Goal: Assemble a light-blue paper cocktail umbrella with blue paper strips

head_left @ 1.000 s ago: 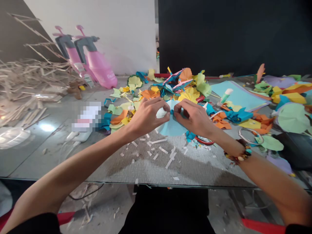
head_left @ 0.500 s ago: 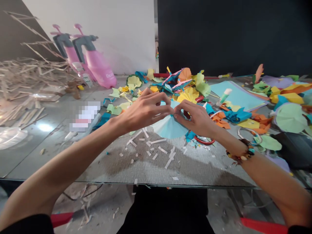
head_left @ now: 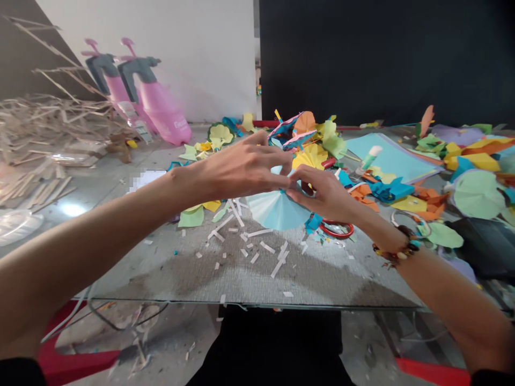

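Observation:
A light blue pleated paper disc (head_left: 277, 213) lies in front of me, its folds fanning out from the middle. My right hand (head_left: 324, 193) pinches it near its centre, thumb and forefinger closed. From the other side, my left hand (head_left: 253, 167) reaches over the disc with bent fingers, the thumb and fingertips meeting at the same central spot. A bit of darker blue shows between the two hands. Part of the disc's far side is covered by the fingers. Several white paper strips (head_left: 277, 260) are scattered just nearer to me.
Red-handled scissors (head_left: 338, 229) lie right of the disc. Behind are coloured paper pieces, a glue stick (head_left: 372, 156) and light blue sheets (head_left: 396, 155). Pink spray bottles (head_left: 164, 110) and thin wooden sticks (head_left: 52, 118) stand left; a black object (head_left: 485, 247) sits right.
My left wrist and forearm have swung upward and further over the disc, with the hand turned more sideways. My right hand and the disc have barely moved.

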The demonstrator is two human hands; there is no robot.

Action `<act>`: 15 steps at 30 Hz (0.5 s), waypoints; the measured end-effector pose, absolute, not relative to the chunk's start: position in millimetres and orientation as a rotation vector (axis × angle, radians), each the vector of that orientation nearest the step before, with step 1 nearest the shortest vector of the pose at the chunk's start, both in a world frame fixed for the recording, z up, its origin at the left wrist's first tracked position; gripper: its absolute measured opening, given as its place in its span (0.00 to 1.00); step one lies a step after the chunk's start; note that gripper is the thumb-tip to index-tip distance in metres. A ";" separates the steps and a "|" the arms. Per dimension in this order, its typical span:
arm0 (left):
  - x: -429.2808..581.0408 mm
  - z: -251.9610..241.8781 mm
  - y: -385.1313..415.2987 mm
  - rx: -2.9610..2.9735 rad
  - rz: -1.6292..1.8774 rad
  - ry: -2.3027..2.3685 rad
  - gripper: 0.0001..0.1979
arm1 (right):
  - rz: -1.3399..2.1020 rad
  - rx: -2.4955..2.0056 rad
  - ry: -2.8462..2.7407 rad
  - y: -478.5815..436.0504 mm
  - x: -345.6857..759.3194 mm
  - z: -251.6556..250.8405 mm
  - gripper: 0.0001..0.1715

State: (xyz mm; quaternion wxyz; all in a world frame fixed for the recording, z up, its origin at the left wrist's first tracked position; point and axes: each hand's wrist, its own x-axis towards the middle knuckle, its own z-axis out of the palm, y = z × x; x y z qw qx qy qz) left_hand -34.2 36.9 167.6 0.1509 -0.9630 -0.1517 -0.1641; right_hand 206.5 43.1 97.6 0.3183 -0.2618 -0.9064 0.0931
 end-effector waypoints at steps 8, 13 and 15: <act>-25.0 177.7 30.2 -2.751 -0.223 -0.442 0.11 | 0.134 -0.641 -2.401 46.3 206.6 95.7 0.06; -19.8 180.4 25.8 -2.844 -0.181 -0.555 0.14 | 0.141 -0.623 -2.418 45.7 205.2 96.6 0.08; -21.0 177.7 26.6 -2.890 -0.234 -0.608 0.15 | 0.155 -0.638 -2.419 45.0 205.6 97.1 0.08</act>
